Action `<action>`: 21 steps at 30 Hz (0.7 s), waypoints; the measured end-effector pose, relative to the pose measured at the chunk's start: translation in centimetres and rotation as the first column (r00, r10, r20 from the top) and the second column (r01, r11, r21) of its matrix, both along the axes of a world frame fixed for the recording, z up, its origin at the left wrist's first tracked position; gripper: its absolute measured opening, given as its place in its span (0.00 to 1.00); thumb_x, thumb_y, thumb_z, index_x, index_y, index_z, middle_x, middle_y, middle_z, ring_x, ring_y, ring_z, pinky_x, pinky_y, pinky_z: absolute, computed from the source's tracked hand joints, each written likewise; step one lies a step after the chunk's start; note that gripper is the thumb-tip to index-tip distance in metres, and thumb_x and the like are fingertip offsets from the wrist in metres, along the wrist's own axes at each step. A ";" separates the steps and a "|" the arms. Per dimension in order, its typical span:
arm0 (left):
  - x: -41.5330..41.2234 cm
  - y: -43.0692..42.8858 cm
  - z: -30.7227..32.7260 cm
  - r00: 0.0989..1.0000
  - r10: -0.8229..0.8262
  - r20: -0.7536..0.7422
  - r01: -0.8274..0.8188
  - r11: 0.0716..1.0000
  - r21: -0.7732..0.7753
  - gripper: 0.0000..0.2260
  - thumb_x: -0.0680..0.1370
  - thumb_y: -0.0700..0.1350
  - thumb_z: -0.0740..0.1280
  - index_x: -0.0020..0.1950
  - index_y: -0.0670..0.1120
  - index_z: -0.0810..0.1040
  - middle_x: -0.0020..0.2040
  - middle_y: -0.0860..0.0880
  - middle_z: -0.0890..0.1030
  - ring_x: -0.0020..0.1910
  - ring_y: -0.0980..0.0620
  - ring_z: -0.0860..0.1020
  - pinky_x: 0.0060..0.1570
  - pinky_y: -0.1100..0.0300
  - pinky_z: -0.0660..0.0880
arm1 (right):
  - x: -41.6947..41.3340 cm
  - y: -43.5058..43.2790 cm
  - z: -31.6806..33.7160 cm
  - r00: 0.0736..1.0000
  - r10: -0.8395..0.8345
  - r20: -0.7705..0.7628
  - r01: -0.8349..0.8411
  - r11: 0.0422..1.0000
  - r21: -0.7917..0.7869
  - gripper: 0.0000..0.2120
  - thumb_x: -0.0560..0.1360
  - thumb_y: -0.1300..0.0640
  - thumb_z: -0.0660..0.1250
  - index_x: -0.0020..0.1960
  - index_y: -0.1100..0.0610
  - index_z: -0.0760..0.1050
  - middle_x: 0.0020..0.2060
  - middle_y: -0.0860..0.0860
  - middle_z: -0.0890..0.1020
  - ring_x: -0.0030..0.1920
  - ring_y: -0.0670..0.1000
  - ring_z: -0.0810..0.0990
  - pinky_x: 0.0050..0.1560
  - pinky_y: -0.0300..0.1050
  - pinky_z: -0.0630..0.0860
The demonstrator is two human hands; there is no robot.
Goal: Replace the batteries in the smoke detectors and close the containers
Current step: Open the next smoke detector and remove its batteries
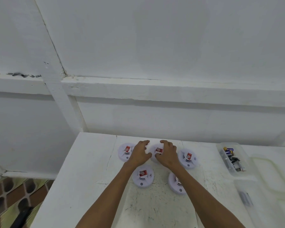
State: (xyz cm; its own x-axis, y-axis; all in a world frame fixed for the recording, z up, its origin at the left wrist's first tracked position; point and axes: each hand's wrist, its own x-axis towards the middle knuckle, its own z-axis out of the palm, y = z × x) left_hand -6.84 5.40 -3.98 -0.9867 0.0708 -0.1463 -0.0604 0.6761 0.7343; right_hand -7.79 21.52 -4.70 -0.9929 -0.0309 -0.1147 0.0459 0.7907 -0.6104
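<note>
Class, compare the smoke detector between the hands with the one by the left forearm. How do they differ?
The held detector is gripped by the left hand and right hand; the near-left detector lies free. The held detector is partly hidden, in the far row; the near-left detector shows whole, in the near row. Both are round and white with a red label.

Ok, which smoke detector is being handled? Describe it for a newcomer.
On the white table, five round smoke detectors lie in two rows. It is the middle detector of the far three, the only one gripped by the left hand and right hand.
</note>
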 end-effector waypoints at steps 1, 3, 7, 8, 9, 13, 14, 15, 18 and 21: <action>-0.2 0.5 -0.1 0.999 -0.018 0.037 0.018 1.000 0.001 0.33 0.77 0.41 0.73 0.79 0.43 0.64 0.75 0.43 0.70 0.69 0.45 0.73 0.65 0.57 0.71 | 0.1 0.5 -0.4 0.999 0.012 0.053 -0.014 0.999 0.035 0.35 0.71 0.51 0.71 0.74 0.54 0.61 0.70 0.55 0.68 0.69 0.59 0.65 0.63 0.52 0.70; -0.4 1.4 -0.3 0.993 -0.052 0.102 0.054 0.998 -0.013 0.37 0.76 0.40 0.74 0.81 0.42 0.60 0.78 0.42 0.67 0.75 0.43 0.68 0.71 0.53 0.67 | 0.2 1.2 -1.3 0.993 0.033 0.112 -0.042 0.997 0.072 0.44 0.69 0.46 0.73 0.77 0.54 0.55 0.72 0.55 0.67 0.71 0.59 0.66 0.67 0.54 0.68; -0.7 2.2 -0.9 0.985 -0.015 0.174 0.012 1.000 0.016 0.39 0.74 0.38 0.75 0.81 0.45 0.60 0.73 0.43 0.73 0.71 0.44 0.74 0.68 0.55 0.72 | 0.3 1.5 -2.6 0.992 0.019 0.124 -0.031 0.995 0.097 0.46 0.71 0.49 0.73 0.79 0.57 0.49 0.70 0.56 0.70 0.69 0.59 0.69 0.67 0.53 0.69; -0.7 2.2 -1.2 0.984 -0.007 0.180 0.001 0.999 0.034 0.37 0.74 0.37 0.75 0.80 0.47 0.62 0.69 0.44 0.75 0.68 0.45 0.76 0.65 0.57 0.73 | 0.3 1.5 -2.8 0.995 0.013 0.094 -0.024 0.993 0.119 0.45 0.72 0.49 0.72 0.79 0.56 0.50 0.70 0.55 0.71 0.68 0.59 0.70 0.65 0.52 0.70; -0.6 2.1 -1.5 0.983 -0.002 0.182 -0.005 0.999 0.040 0.33 0.75 0.36 0.73 0.77 0.47 0.65 0.64 0.45 0.76 0.64 0.46 0.76 0.61 0.59 0.73 | 0.4 1.3 -2.8 0.997 0.005 0.073 -0.014 0.993 0.119 0.43 0.72 0.49 0.71 0.78 0.56 0.51 0.68 0.55 0.73 0.66 0.58 0.71 0.64 0.51 0.72; -0.3 2.1 -2.3 0.997 0.028 0.065 -0.035 0.995 0.097 0.18 0.77 0.35 0.71 0.66 0.41 0.73 0.57 0.46 0.79 0.57 0.51 0.77 0.51 0.67 0.73 | 0.3 1.7 -3.3 0.999 0.041 0.030 -0.042 0.998 0.042 0.35 0.69 0.41 0.69 0.71 0.51 0.62 0.59 0.51 0.77 0.58 0.56 0.77 0.56 0.50 0.77; -0.1 2.1 -2.1 0.998 0.028 0.049 -0.034 0.993 0.115 0.21 0.76 0.34 0.71 0.69 0.41 0.72 0.60 0.47 0.79 0.58 0.51 0.77 0.52 0.67 0.73 | 0.3 2.2 -3.6 0.997 0.073 -0.009 -0.073 0.997 0.031 0.32 0.68 0.38 0.67 0.67 0.49 0.64 0.57 0.49 0.77 0.57 0.54 0.78 0.55 0.49 0.77; 0.1 2.0 -1.7 0.998 0.031 0.054 -0.038 0.990 0.139 0.25 0.76 0.34 0.70 0.73 0.41 0.69 0.62 0.47 0.78 0.60 0.51 0.76 0.54 0.65 0.72 | 0.6 2.6 -3.3 0.993 0.104 -0.047 -0.104 0.995 0.006 0.29 0.69 0.39 0.67 0.65 0.49 0.65 0.56 0.48 0.77 0.56 0.53 0.78 0.56 0.49 0.77; 0.2 2.1 -0.7 0.998 0.045 0.041 -0.051 0.983 0.176 0.31 0.77 0.31 0.65 0.79 0.43 0.63 0.71 0.45 0.76 0.67 0.48 0.75 0.58 0.59 0.74 | 1.7 4.3 -2.9 0.981 0.118 -0.152 -0.139 0.981 -0.138 0.30 0.72 0.40 0.69 0.70 0.49 0.65 0.64 0.46 0.75 0.62 0.49 0.75 0.63 0.51 0.74; -0.1 2.9 0.8 0.998 0.059 -0.001 -0.057 0.976 0.209 0.32 0.76 0.29 0.62 0.80 0.45 0.64 0.71 0.46 0.76 0.64 0.51 0.74 0.58 0.59 0.75 | 2.9 5.9 -1.4 0.984 0.036 -0.173 -0.073 0.974 -0.215 0.38 0.73 0.35 0.68 0.76 0.50 0.59 0.71 0.44 0.70 0.68 0.47 0.70 0.68 0.49 0.71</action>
State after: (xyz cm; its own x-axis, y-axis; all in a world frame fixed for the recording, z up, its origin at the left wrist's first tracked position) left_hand -6.95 8.34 -3.22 -0.9910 0.0416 -0.1272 -0.0892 0.5030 0.8597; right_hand -4.88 27.38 -6.11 -0.9934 -0.0915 0.0685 -0.1112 0.6348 -0.7646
